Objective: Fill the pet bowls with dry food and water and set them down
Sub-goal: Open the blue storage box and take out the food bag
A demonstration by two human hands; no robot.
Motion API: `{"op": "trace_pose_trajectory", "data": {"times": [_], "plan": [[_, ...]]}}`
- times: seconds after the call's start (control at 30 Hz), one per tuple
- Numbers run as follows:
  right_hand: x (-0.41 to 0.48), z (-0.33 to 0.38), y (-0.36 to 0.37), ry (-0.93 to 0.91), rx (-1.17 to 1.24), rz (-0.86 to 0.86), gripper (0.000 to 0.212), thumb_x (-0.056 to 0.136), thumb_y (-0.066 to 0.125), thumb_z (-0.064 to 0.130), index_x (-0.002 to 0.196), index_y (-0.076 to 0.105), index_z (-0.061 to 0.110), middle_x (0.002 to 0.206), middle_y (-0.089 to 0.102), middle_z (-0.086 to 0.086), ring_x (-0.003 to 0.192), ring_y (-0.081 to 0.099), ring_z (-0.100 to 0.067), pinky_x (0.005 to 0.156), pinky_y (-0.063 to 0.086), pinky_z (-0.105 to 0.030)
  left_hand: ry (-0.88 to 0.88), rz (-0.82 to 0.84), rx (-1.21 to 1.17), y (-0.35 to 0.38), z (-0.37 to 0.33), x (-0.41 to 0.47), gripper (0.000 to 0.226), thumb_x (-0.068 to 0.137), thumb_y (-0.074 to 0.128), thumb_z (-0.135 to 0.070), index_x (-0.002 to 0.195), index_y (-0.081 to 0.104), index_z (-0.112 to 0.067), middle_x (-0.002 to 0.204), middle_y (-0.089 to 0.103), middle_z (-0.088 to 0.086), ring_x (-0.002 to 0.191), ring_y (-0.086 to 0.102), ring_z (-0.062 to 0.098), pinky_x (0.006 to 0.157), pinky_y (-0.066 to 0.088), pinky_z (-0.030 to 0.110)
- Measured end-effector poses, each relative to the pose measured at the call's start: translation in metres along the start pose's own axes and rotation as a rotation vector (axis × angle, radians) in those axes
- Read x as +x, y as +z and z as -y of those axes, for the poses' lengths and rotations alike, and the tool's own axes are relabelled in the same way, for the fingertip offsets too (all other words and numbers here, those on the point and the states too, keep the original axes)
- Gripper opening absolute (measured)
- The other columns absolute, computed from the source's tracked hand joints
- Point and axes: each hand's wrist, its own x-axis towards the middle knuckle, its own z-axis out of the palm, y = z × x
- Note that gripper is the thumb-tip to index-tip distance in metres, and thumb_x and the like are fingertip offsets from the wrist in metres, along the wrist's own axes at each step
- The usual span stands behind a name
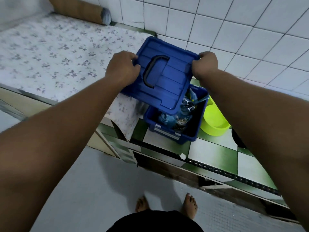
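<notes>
A blue plastic lid (168,87) with a black handle hangs tilted above an open blue storage box (192,131). My left hand (122,67) grips the lid's left edge and my right hand (206,65) grips its right corner. Inside the box lie shiny blue pet food bags (187,106), partly hidden under the lid. A lime green double pet bowl (214,122) stands on the counter right of the box, partly behind my right forearm.
The box stands on a green and white checkered counter (215,154) against a white tiled wall (234,30). A floral-covered surface (50,52) stretches to the left, with a brown roll (87,10) at its back. My bare feet stand on the grey floor (100,190).
</notes>
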Motion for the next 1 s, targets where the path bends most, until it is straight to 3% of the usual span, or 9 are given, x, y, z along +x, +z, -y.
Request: {"op": "trace_pose_trajectory", "data": {"times": [0.2, 0.3, 0.4, 0.5, 0.6, 0.7, 0.87, 0.93, 1.0], "plan": [[-0.010, 0.058, 0.044, -0.015, 0.094, 0.255, 0.013, 0.094, 0.044, 0.001, 0.084, 0.047, 0.008, 0.073, 0.042, -0.003, 0.064, 0.040, -0.017, 0.058, 0.038, -0.025, -0.063, 0.077, 0.086, -0.039, 0.041, 0.014, 0.070, 0.087, 0.064, -0.066, 0.132, 0.062, -0.012, 0.131, 0.065, 0.012, 0.119, 0.061, 0.032, 0.099, 0.051, 0.042], [-0.019, 0.084, 0.077, -0.091, 0.081, 0.377, 0.019, 0.093, 0.041, -0.005, 0.081, 0.042, 0.010, 0.069, 0.032, -0.001, 0.059, 0.028, -0.011, 0.051, 0.025, -0.023, -0.152, 0.109, 0.160, -0.052, 0.069, 0.016, 0.100, 0.072, 0.054, -0.090, 0.133, 0.059, -0.011, 0.131, 0.062, 0.015, 0.116, 0.061, 0.036, 0.098, 0.052, 0.048], [-0.027, 0.102, 0.105, -0.075, 0.151, 0.410, 0.012, 0.092, 0.045, 0.003, 0.083, 0.045, 0.011, 0.073, 0.040, 0.000, 0.059, 0.037, -0.011, 0.053, 0.036, -0.024, -0.224, 0.116, 0.215, -0.061, 0.095, 0.016, 0.116, 0.052, 0.043, -0.105, 0.122, 0.058, -0.013, 0.122, 0.060, 0.016, 0.111, 0.060, 0.040, 0.096, 0.052, 0.053], [-0.033, 0.110, 0.124, -0.068, 0.200, 0.472, 0.012, 0.090, 0.051, 0.005, 0.101, 0.048, 0.006, 0.081, 0.046, -0.003, 0.066, 0.044, -0.014, 0.057, 0.040, -0.025, -0.269, 0.123, 0.274, -0.065, 0.115, 0.017, 0.117, 0.046, 0.037, -0.110, 0.112, 0.055, -0.016, 0.118, 0.057, 0.016, 0.111, 0.058, 0.042, 0.096, 0.050, 0.058], [-0.035, 0.112, 0.136, -0.078, 0.183, 0.523, 0.037, 0.089, 0.056, 0.003, 0.124, 0.047, -0.003, 0.115, 0.052, -0.009, 0.086, 0.046, -0.021, 0.061, 0.043, -0.026, -0.287, 0.120, 0.333, -0.066, 0.121, 0.018, 0.133, 0.046, 0.035, -0.112, 0.135, 0.050, -0.014, 0.138, 0.050, 0.020, 0.125, 0.051, 0.046, 0.102, 0.045, 0.061], [-0.037, 0.116, 0.146, -0.076, 0.147, 0.544, 0.058, 0.091, 0.056, 0.003, 0.144, 0.033, 0.001, 0.157, 0.028, -0.015, 0.086, 0.049, -0.016, 0.061, 0.045, -0.023, -0.298, 0.114, 0.406, -0.063, 0.119, 0.019, 0.138, 0.054, 0.036, -0.109, 0.157, 0.031, -0.016, 0.158, 0.033, 0.020, 0.141, 0.036, 0.046, 0.111, 0.034, 0.061], [-0.041, 0.121, 0.148, -0.196, -0.126, 0.536, 0.052, 0.093, 0.053, 0.004, 0.141, 0.034, 0.000, 0.160, 0.014, -0.020, 0.110, 0.054, -0.030, 0.098, 0.048, -0.038, -0.299, 0.096, 0.485, -0.051, 0.126, 0.021, 0.138, 0.058, 0.029, -0.108, 0.161, 0.023, -0.017, 0.162, 0.028, 0.021, 0.144, 0.031, 0.046, 0.113, 0.029, 0.061], [-0.039, 0.124, 0.149, -0.236, -0.195, 0.513, 0.044, 0.094, 0.056, 0.008, 0.134, 0.041, 0.002, 0.157, 0.025, -0.021, 0.094, 0.055, -0.024, 0.091, 0.051, -0.037, -0.301, 0.092, 0.489, -0.048, 0.128, 0.022, 0.136, 0.060, 0.030, -0.107, 0.161, 0.022, -0.016, 0.162, 0.027, 0.021, 0.146, 0.029, 0.045, 0.114, 0.028, 0.061], [-0.037, 0.125, 0.148, -0.287, -0.252, 0.488, 0.041, 0.095, 0.058, 0.011, 0.132, 0.044, 0.002, 0.143, 0.043, -0.019, 0.103, 0.056, -0.024, 0.085, 0.050, -0.031, -0.307, 0.089, 0.486, -0.047, 0.128, 0.022, 0.134, 0.062, 0.031, -0.106, 0.160, 0.025, -0.015, 0.162, 0.028, 0.021, 0.146, 0.027, 0.044, 0.114, 0.027, 0.061]]}}
